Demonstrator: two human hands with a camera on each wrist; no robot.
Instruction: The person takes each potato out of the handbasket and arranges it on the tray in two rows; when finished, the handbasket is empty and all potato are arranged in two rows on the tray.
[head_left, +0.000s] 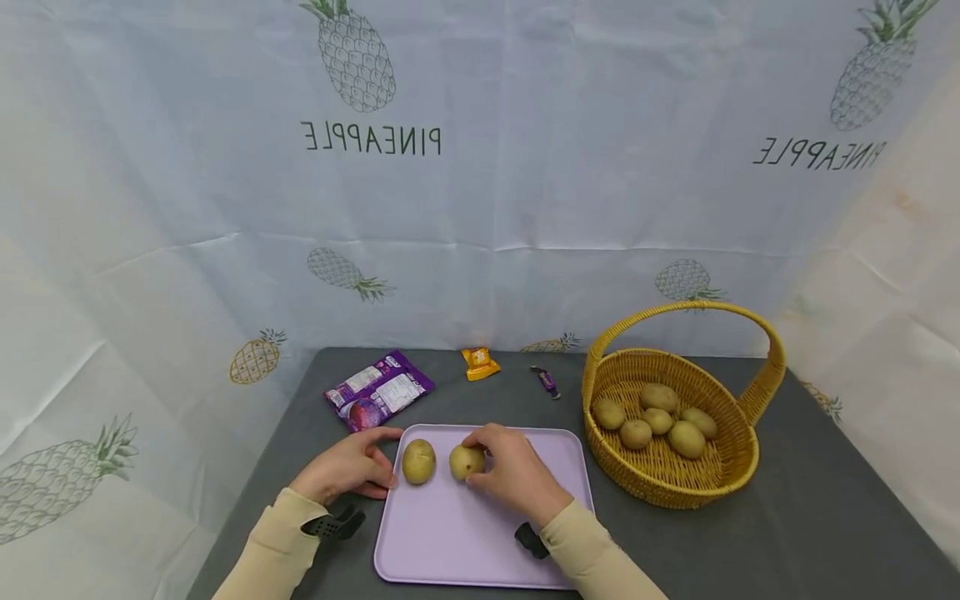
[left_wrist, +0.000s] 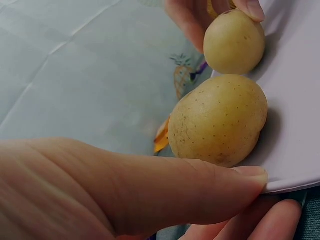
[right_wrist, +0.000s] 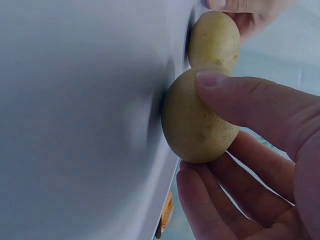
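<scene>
A lilac tray (head_left: 480,542) lies on the dark table with two potatoes at its far side. My right hand (head_left: 517,471) holds the smaller, rounder potato (head_left: 467,462), thumb on one side and fingers on the other; in the right wrist view this potato (right_wrist: 197,120) is right at the tray surface. A larger oval potato (head_left: 418,461) rests on the tray to its left. At the tray's left edge my left hand (head_left: 351,467) pinches the rim, its thumb (left_wrist: 220,187) on top and fingertips (left_wrist: 277,220) underneath.
To the right stands a yellow wicker basket (head_left: 660,496) with a tall handle and several potatoes (head_left: 687,439) inside. Behind the tray lie a purple packet (head_left: 380,390), an orange-wrapped sweet (head_left: 480,363) and a small purple-wrapped sweet (head_left: 546,382). A pineapple-print cloth (head_left: 480,192) hangs behind the table.
</scene>
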